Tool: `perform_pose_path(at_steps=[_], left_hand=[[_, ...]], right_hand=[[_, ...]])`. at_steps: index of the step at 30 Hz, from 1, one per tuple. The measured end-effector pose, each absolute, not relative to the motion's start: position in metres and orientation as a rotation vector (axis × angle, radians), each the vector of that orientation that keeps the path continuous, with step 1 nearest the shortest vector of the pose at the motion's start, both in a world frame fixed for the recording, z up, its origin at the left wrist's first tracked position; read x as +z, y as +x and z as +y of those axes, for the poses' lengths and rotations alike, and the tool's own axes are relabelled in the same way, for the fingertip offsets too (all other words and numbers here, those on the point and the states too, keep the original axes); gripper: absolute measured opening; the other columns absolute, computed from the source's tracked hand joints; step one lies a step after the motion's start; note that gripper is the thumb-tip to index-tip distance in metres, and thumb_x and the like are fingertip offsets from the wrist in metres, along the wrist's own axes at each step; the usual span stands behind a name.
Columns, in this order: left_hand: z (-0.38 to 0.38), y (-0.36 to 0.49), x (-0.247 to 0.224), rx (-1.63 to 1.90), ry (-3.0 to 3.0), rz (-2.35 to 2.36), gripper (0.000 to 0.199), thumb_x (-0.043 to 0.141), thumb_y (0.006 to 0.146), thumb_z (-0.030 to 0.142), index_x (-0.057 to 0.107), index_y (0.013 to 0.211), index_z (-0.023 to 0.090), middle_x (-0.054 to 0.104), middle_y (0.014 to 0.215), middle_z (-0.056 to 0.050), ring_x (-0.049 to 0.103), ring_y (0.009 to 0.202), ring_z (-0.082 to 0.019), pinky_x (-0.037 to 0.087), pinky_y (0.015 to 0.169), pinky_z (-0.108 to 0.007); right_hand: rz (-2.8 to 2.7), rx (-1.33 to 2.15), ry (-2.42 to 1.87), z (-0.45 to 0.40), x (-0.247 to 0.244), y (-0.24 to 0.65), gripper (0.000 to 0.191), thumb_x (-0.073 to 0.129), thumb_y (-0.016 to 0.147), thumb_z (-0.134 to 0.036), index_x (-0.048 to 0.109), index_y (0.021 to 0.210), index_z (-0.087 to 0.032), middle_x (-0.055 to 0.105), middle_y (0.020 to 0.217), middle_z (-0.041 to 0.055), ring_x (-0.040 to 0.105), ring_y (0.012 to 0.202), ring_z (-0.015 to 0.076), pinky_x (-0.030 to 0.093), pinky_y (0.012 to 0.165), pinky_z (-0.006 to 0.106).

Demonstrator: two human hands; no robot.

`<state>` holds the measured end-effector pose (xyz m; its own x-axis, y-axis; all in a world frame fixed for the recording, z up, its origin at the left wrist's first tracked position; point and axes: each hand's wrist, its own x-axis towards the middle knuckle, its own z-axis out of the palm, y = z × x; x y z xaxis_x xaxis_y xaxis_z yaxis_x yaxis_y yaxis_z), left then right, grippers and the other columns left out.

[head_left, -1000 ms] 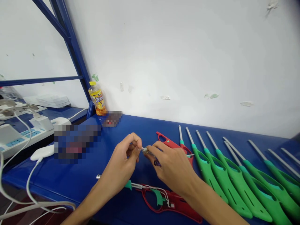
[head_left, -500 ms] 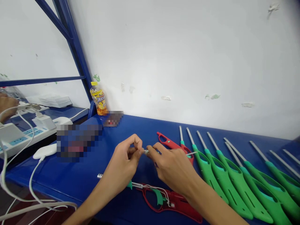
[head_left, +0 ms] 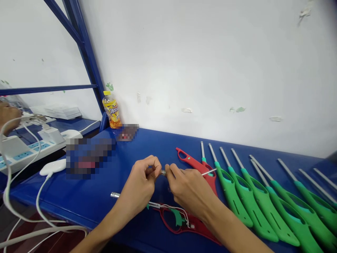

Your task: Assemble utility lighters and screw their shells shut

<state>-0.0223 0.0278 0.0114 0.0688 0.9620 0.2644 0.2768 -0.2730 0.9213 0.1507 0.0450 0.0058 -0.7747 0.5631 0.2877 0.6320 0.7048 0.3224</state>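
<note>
Near the middle of the blue table, my left hand point(head_left: 143, 181) pinches one end of a small metallic part point(head_left: 163, 172). My right hand point(head_left: 185, 186) has closed fingers at the part's other end, and a thin metal shaft point(head_left: 209, 172) sticks out behind them. Under my wrists lies an opened red lighter point(head_left: 195, 227) with a green trigger, white wires and a metal tube point(head_left: 115, 195) reaching left. Another red lighter piece point(head_left: 192, 161) lies behind my right hand. What the right fingers grip is mostly hidden.
Several green lighters point(head_left: 255, 203) with metal tubes lie in a row at the right. A drink bottle point(head_left: 113, 112) stands at the back left. Power strips, a white charger point(head_left: 52, 167) and cables occupy the left. A co-worker's hand point(head_left: 9, 116) shows at the far left.
Both hands have shifted slightly, staying close together around the small part. The shaft behind my right hand sits slightly further left. The whole view has moved a little.
</note>
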Motion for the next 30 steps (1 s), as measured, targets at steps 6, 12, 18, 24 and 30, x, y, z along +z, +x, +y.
perform_pose_path(at_steps=[6, 12, 18, 24, 30], left_hand=[[0.029, -0.023, 0.015, 1.207, 1.66, 1.28, 0.023, 0.057, 0.092, 0.039, 0.049, 0.078, 0.022, 0.046, 0.066, 0.007, 0.036, 0.047, -0.008, 0.029, 0.045, -0.021], [0.033, -0.029, 0.012, 1.233, 1.764, 1.447, 0.024, 0.047, 0.105, 0.043, 0.057, 0.115, 0.024, 0.064, 0.083, 0.003, 0.051, 0.049, -0.012, 0.038, 0.048, -0.025], [0.029, -0.039, 0.015, 0.949, 2.064, 1.446, 0.015, 0.061, 0.099, 0.023, 0.076, 0.101, 0.026, 0.075, 0.095, 0.001, 0.064, 0.082, -0.019, 0.045, 0.075, -0.031], [0.0, -0.018, 0.018, 0.678, 2.257, 1.16, 0.015, 0.067, 0.104, 0.02, 0.076, 0.107, 0.032, 0.076, 0.108, 0.008, 0.066, 0.107, -0.017, 0.043, 0.105, -0.033], [-0.008, -0.014, 0.014, 0.542, 2.392, 1.133, 0.019, 0.063, 0.105, 0.014, 0.073, 0.108, 0.03, 0.072, 0.109, 0.004, 0.067, 0.103, -0.019, 0.05, 0.099, -0.035]], right_hand=[[-2.623, -0.589, -0.987, 0.05, 0.008, 0.156, 0.03, 0.058, 0.088, -0.001, 0.072, 0.112, -0.014, 0.073, 0.093, 0.0062, 0.065, 0.062, 0.0157, 0.027, 0.047, 0.035], [-2.362, -0.56, -1.134, 0.062, 0.018, 0.171, 0.024, 0.047, 0.109, -0.026, 0.071, 0.107, -0.021, 0.075, 0.1, 0.003, 0.054, 0.051, 0.0128, 0.018, 0.048, 0.031], [-2.265, -0.497, -1.205, 0.068, 0.016, 0.178, 0.026, 0.046, 0.108, -0.03, 0.071, 0.111, -0.021, 0.072, 0.093, 0.0013, 0.051, 0.052, 0.0129, 0.017, 0.051, 0.031], [-2.282, -0.467, -1.224, 0.065, 0.017, 0.177, 0.026, 0.044, 0.107, -0.028, 0.07, 0.108, -0.021, 0.068, 0.084, -0.0003, 0.041, 0.05, 0.0126, 0.013, 0.052, 0.032], [-2.335, -0.431, -1.243, 0.063, 0.019, 0.176, 0.023, 0.046, 0.103, -0.023, 0.068, 0.108, -0.021, 0.068, 0.088, 0.0006, 0.035, 0.05, 0.013, 0.011, 0.052, 0.032]])
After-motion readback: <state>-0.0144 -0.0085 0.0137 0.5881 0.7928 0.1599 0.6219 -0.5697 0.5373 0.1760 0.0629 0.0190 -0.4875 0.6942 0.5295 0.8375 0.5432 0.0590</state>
